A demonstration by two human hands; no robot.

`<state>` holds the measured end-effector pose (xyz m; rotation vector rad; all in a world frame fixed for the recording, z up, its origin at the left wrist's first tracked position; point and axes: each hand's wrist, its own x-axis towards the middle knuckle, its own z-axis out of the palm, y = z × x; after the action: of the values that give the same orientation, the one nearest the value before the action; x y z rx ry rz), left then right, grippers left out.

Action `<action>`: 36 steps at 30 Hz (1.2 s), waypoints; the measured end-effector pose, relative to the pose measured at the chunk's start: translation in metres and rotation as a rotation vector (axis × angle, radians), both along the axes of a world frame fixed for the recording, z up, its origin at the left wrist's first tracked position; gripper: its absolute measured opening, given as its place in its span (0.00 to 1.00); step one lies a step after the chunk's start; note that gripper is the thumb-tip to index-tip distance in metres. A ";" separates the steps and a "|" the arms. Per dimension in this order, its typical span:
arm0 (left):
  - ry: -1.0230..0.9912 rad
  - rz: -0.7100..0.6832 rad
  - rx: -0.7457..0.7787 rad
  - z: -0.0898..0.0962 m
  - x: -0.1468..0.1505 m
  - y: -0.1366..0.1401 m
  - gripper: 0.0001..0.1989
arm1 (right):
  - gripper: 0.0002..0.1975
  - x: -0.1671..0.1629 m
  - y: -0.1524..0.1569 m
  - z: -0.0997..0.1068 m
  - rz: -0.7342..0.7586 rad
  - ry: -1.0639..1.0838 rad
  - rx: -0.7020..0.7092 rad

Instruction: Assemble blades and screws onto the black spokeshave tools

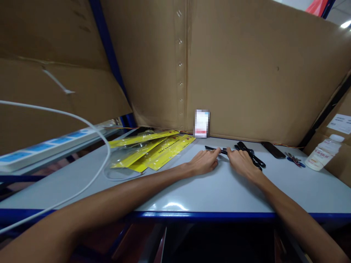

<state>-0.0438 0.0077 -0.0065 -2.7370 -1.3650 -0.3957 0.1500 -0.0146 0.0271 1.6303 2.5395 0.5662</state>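
Observation:
Both of my hands are over the white table, close together near its back middle. A slim black tool (210, 148) spans between them; its pointed end sticks out to the left of my left hand (206, 160). The fingers of that hand are closed around it. My right hand (241, 159) grips the same tool at its right part, thumb toward the left hand. The tool's exact kind cannot be made out. Just beyond and right of my right hand lie several shiny black handled pieces (257, 159), partly hidden by that hand.
Yellow cards in clear plastic packaging (164, 152) lie fanned at left. A lit phone (202, 124) leans on the cardboard wall (246, 73). At right are a black phone (273, 150), keys (294, 159) and a bottle (325, 153). A white cable (82, 118) loops beside a power strip (46, 148).

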 end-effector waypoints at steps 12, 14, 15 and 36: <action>0.137 0.128 -0.006 0.006 0.005 -0.009 0.16 | 0.15 0.010 0.002 0.034 -0.262 0.238 0.039; 0.124 0.107 -0.006 0.005 0.005 -0.008 0.16 | 0.14 0.012 0.002 0.039 -0.273 0.290 0.059; 0.121 0.096 -0.004 0.004 0.005 -0.007 0.16 | 0.14 0.015 0.003 0.041 -0.279 0.317 0.074; -0.087 -0.114 -0.016 -0.001 0.102 0.055 0.13 | 0.14 0.091 0.037 0.055 -0.401 0.738 0.353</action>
<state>0.0584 0.0626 -0.0076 -2.8510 -1.2392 -0.5186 0.2414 0.0225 0.0822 2.8292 2.4791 0.4417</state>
